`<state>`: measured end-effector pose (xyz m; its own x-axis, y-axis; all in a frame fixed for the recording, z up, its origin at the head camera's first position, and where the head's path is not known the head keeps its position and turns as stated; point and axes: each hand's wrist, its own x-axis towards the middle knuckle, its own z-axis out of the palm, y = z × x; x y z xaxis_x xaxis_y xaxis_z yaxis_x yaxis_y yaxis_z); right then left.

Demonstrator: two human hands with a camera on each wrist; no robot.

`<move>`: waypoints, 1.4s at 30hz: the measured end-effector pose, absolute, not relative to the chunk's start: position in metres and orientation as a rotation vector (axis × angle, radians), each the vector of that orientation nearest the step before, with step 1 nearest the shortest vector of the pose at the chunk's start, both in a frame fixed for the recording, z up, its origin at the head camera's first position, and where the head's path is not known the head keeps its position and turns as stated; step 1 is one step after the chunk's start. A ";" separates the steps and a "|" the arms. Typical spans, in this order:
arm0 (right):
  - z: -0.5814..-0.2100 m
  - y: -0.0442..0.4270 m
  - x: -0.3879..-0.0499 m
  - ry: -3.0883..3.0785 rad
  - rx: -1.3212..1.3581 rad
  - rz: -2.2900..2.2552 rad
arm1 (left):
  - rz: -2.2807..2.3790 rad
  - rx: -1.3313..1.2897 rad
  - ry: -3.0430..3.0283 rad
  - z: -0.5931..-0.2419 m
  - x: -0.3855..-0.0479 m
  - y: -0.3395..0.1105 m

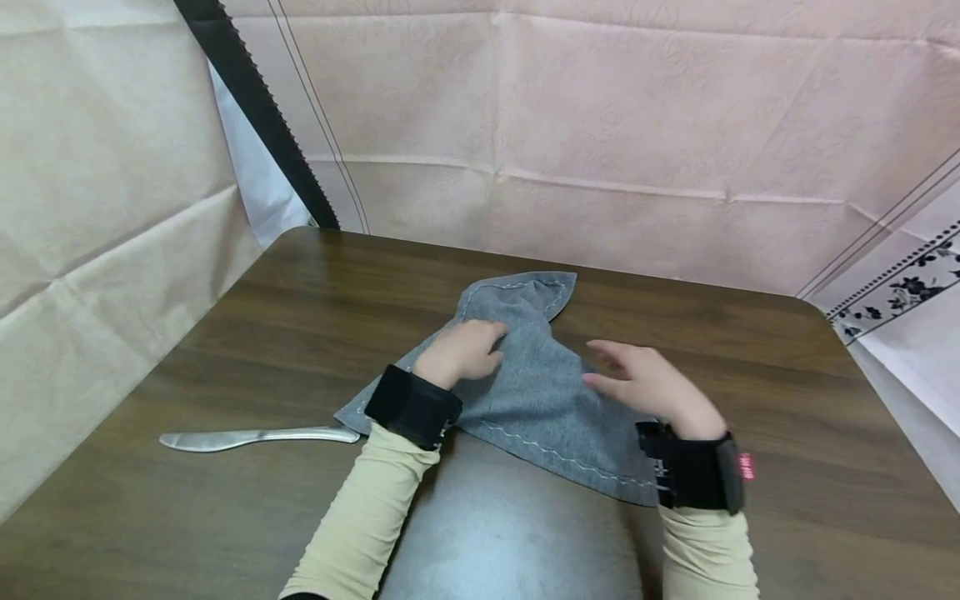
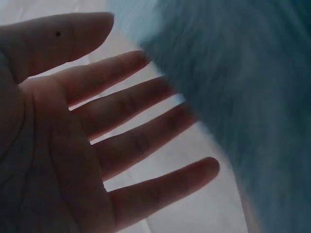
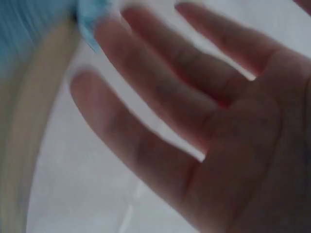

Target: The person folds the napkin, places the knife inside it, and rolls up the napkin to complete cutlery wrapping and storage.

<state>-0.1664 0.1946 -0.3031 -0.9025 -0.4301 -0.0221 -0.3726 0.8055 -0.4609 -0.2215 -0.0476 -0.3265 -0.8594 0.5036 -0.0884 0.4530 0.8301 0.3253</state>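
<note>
A grey-blue cloth point(image 1: 536, 392) with pale stitching along its edges lies rumpled on the wooden table, its top end folded over. My left hand point(image 1: 462, 352) is over the cloth's left part; in the left wrist view that hand point(image 2: 97, 126) has its fingers spread beside the blue cloth point(image 2: 233, 87). Over the cloth's right side is my right hand point(image 1: 648, 383), thumb and fingers apart; the right wrist view shows this hand point(image 3: 194, 111) with extended fingers and blue cloth point(image 3: 29, 34) at the upper left. Neither hand grips anything; whether the fingertips touch the cloth, I cannot tell.
A silver table knife point(image 1: 247, 437) lies on the left of the brown table point(image 1: 187, 508), its handle end at the cloth's left corner. Pale sheets point(image 1: 615, 125) hang behind the table's far edge and at both sides. A dark strip point(image 1: 258, 108) runs down the sheet at upper left.
</note>
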 end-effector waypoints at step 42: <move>-0.348 0.136 -0.263 2.635 -0.329 -0.154 | 0.438 0.622 2.691 -0.353 -0.230 -0.041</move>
